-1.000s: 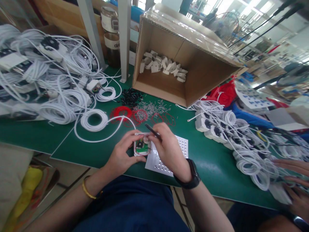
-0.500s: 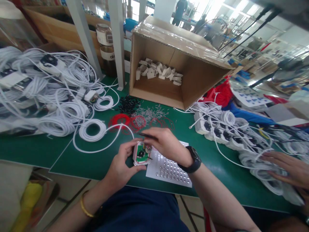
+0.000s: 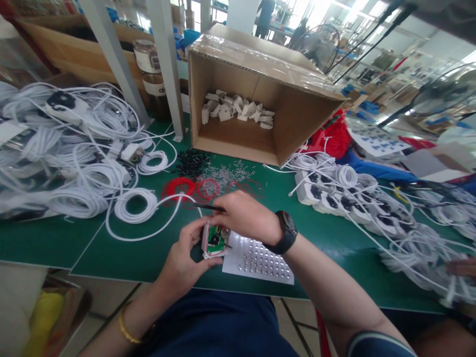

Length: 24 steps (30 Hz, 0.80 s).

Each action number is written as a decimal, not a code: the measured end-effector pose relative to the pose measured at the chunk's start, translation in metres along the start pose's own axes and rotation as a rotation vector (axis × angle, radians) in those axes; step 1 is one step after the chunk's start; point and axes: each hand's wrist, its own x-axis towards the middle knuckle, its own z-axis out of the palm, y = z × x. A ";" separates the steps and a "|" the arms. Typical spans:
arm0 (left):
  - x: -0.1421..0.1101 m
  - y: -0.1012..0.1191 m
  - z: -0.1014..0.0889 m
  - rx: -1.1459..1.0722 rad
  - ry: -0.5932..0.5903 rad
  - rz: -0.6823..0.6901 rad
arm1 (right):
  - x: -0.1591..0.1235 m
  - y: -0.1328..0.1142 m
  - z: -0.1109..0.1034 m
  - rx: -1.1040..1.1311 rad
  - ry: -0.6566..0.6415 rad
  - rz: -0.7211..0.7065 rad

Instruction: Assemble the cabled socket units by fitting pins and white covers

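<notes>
My left hand (image 3: 186,255) grips a small white plastic housing (image 3: 205,243) by its sides, thumb along the near edge. Inside the housing a green circuit board (image 3: 214,243) faces up, with a black round part on it. A white cable (image 3: 169,230) runs from the housing's far side to a coil on the left. My right hand (image 3: 243,213) is closed over the housing's upper right, holding a dark slim tool (image 3: 210,207) that sticks out to the left. Its fingertips are mostly hidden. Under the right wrist lies a white sheet (image 3: 232,275) with rows of clear domes.
An open cardboard box (image 3: 238,141) with white plastic parts stands behind. Metal pins (image 3: 226,174), red rings (image 3: 182,187) and black pieces (image 3: 191,161) lie before it. Cable coils (image 3: 85,173) crowd the left, white housings (image 3: 329,198) the right. Another person's hand (image 3: 461,267) is far right.
The view has shifted slightly. My right hand has turned a little, and the dark tool now points more to the left. The other person's hand has moved toward the right edge.
</notes>
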 end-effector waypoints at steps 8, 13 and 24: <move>0.004 0.000 -0.007 0.161 -0.098 0.169 | -0.005 -0.001 -0.003 0.008 -0.024 0.094; 0.001 -0.003 -0.005 0.010 -0.088 0.160 | -0.008 0.010 -0.002 0.164 -0.074 0.001; -0.008 -0.007 0.001 -0.098 0.011 0.103 | -0.051 0.022 0.055 0.813 -0.071 0.160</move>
